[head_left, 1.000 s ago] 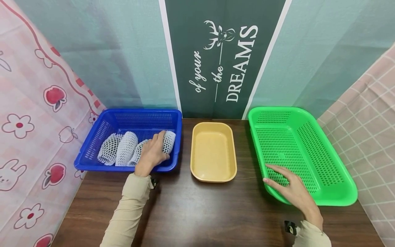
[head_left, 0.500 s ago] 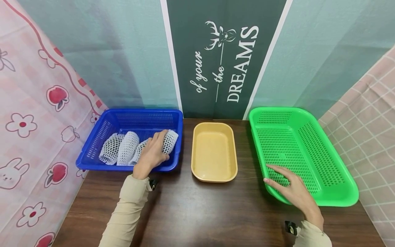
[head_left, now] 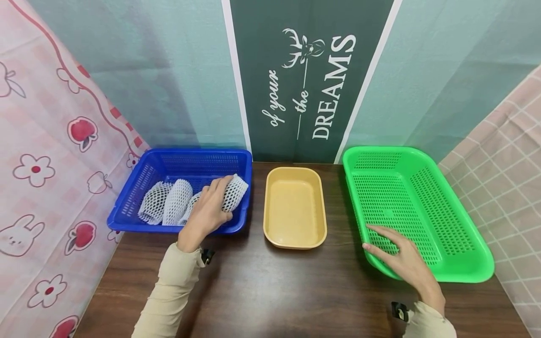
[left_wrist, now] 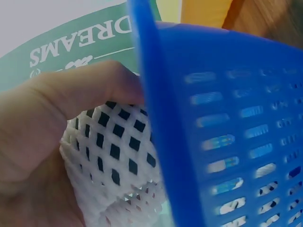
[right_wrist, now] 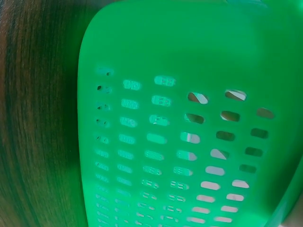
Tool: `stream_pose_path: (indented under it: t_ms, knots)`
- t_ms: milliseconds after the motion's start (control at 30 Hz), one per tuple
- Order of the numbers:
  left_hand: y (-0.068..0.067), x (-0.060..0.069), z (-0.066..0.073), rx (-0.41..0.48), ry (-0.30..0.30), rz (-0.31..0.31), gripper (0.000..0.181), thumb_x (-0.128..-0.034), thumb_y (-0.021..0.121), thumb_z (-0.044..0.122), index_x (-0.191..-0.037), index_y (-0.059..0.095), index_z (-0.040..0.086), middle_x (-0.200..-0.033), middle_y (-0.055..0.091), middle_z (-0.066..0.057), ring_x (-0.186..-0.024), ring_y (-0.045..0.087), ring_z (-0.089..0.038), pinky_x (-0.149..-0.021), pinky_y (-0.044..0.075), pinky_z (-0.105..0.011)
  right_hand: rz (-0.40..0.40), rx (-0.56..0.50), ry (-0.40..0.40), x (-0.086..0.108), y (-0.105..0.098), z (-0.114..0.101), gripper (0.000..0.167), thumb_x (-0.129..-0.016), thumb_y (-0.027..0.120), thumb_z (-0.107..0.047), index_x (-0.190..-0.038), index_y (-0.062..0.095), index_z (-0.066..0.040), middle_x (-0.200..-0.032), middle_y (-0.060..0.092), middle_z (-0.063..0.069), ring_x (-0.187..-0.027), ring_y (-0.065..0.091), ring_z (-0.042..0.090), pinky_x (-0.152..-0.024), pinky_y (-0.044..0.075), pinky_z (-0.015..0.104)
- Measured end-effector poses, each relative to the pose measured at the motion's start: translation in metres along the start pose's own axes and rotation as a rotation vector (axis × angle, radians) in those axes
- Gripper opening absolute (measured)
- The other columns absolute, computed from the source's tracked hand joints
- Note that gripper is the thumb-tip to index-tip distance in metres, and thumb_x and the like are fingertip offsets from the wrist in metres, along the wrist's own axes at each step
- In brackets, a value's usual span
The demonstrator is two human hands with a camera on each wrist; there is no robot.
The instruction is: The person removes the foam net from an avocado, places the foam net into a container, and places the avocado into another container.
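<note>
In the head view, my left hand (head_left: 207,209) reaches over the front of a blue basket (head_left: 177,229) and grips a white foam net sleeve (head_left: 235,192) at its right end. The left wrist view shows the thumb pressed on this foam net sleeve (left_wrist: 113,146), close to the basket's blue wall (left_wrist: 213,118). Dark patches show through its holes; what is inside, I cannot tell. Several more foam net sleeves (head_left: 176,202) lie left of the hand, one partly hidden by it. My right hand (head_left: 405,258), fingers extended, is at the near-left rim of a green basket (head_left: 462,272).
Between the baskets stands a shallow yellow tray (head_left: 294,241) on the dark wooden table (head_left: 270,291). A teal and green curtain (head_left: 291,94) hangs behind, with a pink patterned cloth (head_left: 46,188) at the left and a pink checked cloth (head_left: 507,164) at the right.
The gripped foam net sleeve has tilted and risen slightly toward the basket's right rim. My right hand keeps its place at the green basket. The whole head view has shifted slightly.
</note>
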State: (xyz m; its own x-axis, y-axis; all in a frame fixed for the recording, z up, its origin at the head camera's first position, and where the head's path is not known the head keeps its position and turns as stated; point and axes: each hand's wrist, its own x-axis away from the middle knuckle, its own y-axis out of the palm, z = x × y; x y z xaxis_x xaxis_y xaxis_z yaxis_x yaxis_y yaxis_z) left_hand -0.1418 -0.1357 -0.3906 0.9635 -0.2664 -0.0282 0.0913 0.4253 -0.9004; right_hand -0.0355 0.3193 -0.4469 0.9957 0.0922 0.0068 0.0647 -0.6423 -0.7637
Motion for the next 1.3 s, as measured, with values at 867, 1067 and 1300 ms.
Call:
stream_pose_path:
  t_ms: [867,1067,1300]
  knots:
    - [0.024,0.034,0.054,-0.068,0.495,0.075,0.096,-0.0607,0.091,0.011,-0.144,0.044,0.014,-0.138,0.053,-0.01,-0.115,0.056,-0.031,-0.091,0.052,-0.046,-0.023,0.018,0.023,-0.001,-0.001,-0.001,0.056,-0.093,0.066,-0.041,-0.145,0.051,-0.025,-0.147,0.051,0.018,-0.135,0.042,0.049,-0.094,0.037,0.07]
    - [0.044,0.04,0.057,-0.046,0.618,0.013,0.094,-0.0633,0.089,0.013,-0.145,0.043,0.014,-0.14,0.052,-0.008,-0.12,0.054,-0.026,-0.099,0.048,-0.042,-0.029,0.02,0.026,-0.001,-0.002,-0.001,0.056,-0.094,0.066,-0.041,-0.145,0.052,-0.024,-0.147,0.051,0.019,-0.135,0.042,0.049,-0.095,0.037,0.071]
    - [0.057,0.051,0.068,-0.052,0.674,-0.056,0.096,-0.0643,0.09,0.016,-0.147,0.04,0.018,-0.14,0.051,-0.001,-0.122,0.052,-0.02,-0.099,0.049,-0.037,-0.028,0.016,0.023,-0.001,-0.002,-0.001,0.056,-0.094,0.066,-0.041,-0.145,0.051,-0.024,-0.147,0.051,0.018,-0.136,0.041,0.049,-0.095,0.035,0.072]
